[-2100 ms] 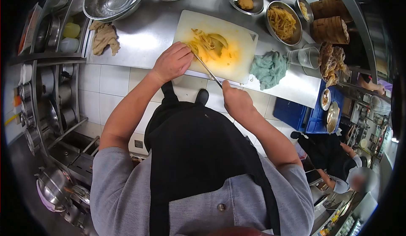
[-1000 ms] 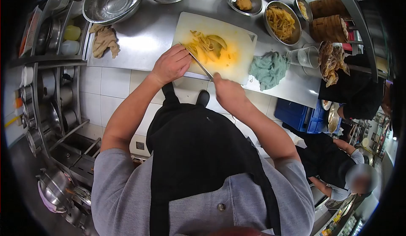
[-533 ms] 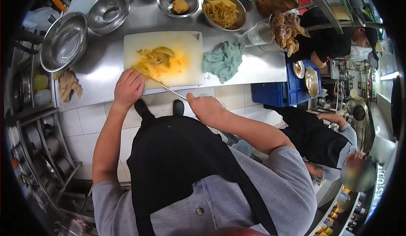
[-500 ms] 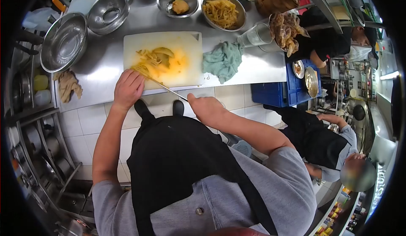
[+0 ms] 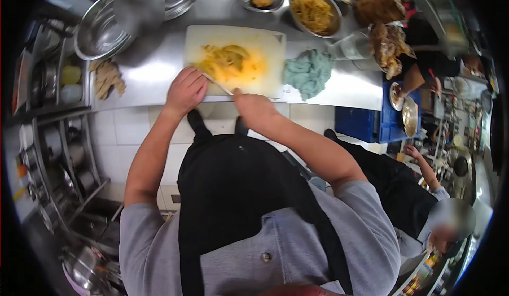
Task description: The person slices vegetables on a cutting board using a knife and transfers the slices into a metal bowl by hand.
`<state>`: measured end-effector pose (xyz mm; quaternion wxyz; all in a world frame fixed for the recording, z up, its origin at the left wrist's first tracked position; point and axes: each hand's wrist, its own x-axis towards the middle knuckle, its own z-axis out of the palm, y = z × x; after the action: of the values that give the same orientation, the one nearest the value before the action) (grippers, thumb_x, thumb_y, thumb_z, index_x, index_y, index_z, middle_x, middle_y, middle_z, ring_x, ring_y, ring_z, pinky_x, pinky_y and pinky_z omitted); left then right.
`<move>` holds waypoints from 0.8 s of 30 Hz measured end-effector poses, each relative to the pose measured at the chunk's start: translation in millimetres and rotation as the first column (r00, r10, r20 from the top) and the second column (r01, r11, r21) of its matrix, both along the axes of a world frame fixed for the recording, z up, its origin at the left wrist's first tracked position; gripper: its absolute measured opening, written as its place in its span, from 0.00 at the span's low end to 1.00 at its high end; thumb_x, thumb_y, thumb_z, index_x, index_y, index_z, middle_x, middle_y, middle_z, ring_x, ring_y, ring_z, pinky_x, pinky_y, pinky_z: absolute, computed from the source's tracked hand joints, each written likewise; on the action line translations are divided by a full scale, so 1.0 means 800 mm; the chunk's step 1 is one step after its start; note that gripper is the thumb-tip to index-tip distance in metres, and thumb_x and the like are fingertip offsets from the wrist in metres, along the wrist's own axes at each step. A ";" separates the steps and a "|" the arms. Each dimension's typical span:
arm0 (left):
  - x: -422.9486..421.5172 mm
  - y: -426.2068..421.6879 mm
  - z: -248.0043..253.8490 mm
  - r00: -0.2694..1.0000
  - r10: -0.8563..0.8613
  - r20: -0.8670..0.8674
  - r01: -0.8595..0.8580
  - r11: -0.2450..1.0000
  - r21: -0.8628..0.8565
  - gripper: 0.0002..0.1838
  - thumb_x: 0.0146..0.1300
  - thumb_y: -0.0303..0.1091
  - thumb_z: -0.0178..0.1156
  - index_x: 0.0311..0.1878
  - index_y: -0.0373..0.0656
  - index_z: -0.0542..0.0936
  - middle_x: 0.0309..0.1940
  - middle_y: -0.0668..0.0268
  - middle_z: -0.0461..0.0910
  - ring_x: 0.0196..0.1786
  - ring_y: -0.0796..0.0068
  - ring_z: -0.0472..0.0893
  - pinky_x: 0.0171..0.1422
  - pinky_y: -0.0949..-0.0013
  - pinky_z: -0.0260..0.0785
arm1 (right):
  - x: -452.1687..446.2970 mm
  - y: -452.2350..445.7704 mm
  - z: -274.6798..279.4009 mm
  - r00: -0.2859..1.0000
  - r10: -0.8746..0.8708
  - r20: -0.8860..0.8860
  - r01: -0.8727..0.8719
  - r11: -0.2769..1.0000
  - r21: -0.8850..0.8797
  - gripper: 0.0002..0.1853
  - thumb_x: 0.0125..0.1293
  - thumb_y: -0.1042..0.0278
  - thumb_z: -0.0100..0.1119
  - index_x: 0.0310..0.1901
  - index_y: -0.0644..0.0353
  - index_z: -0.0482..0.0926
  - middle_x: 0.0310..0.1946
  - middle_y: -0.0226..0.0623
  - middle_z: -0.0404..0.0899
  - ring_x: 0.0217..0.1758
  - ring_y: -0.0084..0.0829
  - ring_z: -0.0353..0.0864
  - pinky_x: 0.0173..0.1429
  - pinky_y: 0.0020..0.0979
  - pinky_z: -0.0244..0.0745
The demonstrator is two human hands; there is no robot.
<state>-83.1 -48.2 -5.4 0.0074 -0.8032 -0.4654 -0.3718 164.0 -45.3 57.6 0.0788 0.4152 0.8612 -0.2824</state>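
My right hand (image 5: 257,109) is closed around the handle of a knife (image 5: 218,85), held over the near left part of a white cutting board (image 5: 194,38). The knife's long axis slants: from my fist at the board's near edge, the blade points away from me and leftward, its far end just beside my left hand (image 5: 188,90). I cannot tell which way the cutting edge faces. My left fingers are bunched together at the board's near left corner; whether they grip anything is hidden. Yellow strips (image 5: 228,57) lie heaped beyond the blade.
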 end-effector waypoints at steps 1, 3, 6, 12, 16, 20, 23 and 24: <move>-0.001 -0.002 0.000 1.000 0.022 -0.019 -0.022 1.000 -0.008 0.09 0.56 0.23 0.72 0.40 0.38 0.86 0.44 0.59 0.86 0.53 0.55 0.84 0.63 0.55 0.79 | 0.018 -0.011 0.006 1.000 0.013 0.024 -0.013 1.000 0.014 0.16 0.62 0.81 0.59 0.52 0.70 0.73 0.32 0.55 0.87 0.38 0.55 0.91 0.41 0.51 0.85; -0.003 -0.004 0.002 1.000 0.003 0.009 -0.003 1.000 -0.025 0.09 0.56 0.23 0.72 0.40 0.38 0.86 0.45 0.59 0.86 0.53 0.55 0.84 0.64 0.55 0.79 | 0.048 -0.030 0.020 0.998 0.024 0.060 -0.027 0.999 0.046 0.15 0.62 0.81 0.58 0.51 0.69 0.73 0.30 0.52 0.87 0.34 0.52 0.90 0.40 0.50 0.85; -0.003 -0.007 0.010 1.000 0.007 0.028 -0.007 1.000 -0.013 0.08 0.56 0.23 0.72 0.39 0.37 0.85 0.45 0.59 0.86 0.53 0.55 0.84 0.63 0.55 0.79 | 0.067 -0.039 0.040 0.994 0.016 0.109 -0.021 0.999 0.050 0.16 0.61 0.82 0.59 0.50 0.68 0.72 0.28 0.52 0.86 0.33 0.52 0.90 0.38 0.50 0.84; -0.002 -0.006 0.005 0.999 0.023 0.029 -0.023 1.000 -0.009 0.07 0.56 0.22 0.71 0.38 0.36 0.85 0.43 0.59 0.86 0.51 0.56 0.85 0.62 0.57 0.80 | 0.043 -0.023 0.055 0.987 0.014 0.157 -0.020 0.999 0.034 0.13 0.62 0.81 0.60 0.48 0.68 0.72 0.27 0.52 0.86 0.33 0.53 0.90 0.39 0.50 0.85; 0.001 -0.006 0.005 0.999 0.026 0.043 -0.027 1.000 -0.001 0.07 0.56 0.22 0.71 0.38 0.36 0.85 0.42 0.59 0.86 0.51 0.57 0.85 0.61 0.58 0.80 | 0.008 0.000 0.033 0.995 0.026 0.095 -0.028 1.000 0.015 0.11 0.64 0.81 0.58 0.48 0.68 0.73 0.30 0.55 0.87 0.36 0.54 0.91 0.41 0.50 0.86; 0.002 -0.007 0.006 0.999 0.038 0.016 -0.038 0.999 0.005 0.07 0.56 0.22 0.71 0.37 0.36 0.85 0.42 0.59 0.86 0.51 0.57 0.85 0.62 0.57 0.80 | -0.013 0.008 0.014 0.999 0.007 0.053 -0.009 1.000 0.025 0.11 0.65 0.82 0.57 0.48 0.69 0.73 0.32 0.56 0.87 0.37 0.54 0.91 0.42 0.49 0.86; 0.002 -0.010 0.006 0.999 0.041 0.011 -0.041 0.999 -0.001 0.06 0.56 0.22 0.71 0.37 0.37 0.85 0.43 0.60 0.86 0.52 0.57 0.84 0.62 0.56 0.79 | 0.019 -0.011 0.016 0.997 0.017 0.073 -0.017 1.000 0.006 0.15 0.62 0.82 0.57 0.51 0.70 0.70 0.31 0.55 0.86 0.37 0.57 0.90 0.42 0.55 0.84; 0.002 -0.010 0.006 0.999 0.047 0.004 -0.047 0.999 -0.011 0.06 0.56 0.23 0.71 0.37 0.37 0.84 0.43 0.60 0.86 0.53 0.57 0.84 0.63 0.56 0.79 | 0.031 -0.017 0.022 0.997 0.019 0.071 -0.020 1.000 0.008 0.15 0.62 0.82 0.57 0.51 0.70 0.70 0.31 0.55 0.86 0.37 0.57 0.90 0.42 0.55 0.84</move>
<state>-81.7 -56.6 -0.8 0.0107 -0.7914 -0.4860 -0.3707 189.1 -58.5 75.5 0.1101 0.4168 0.8631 -0.2630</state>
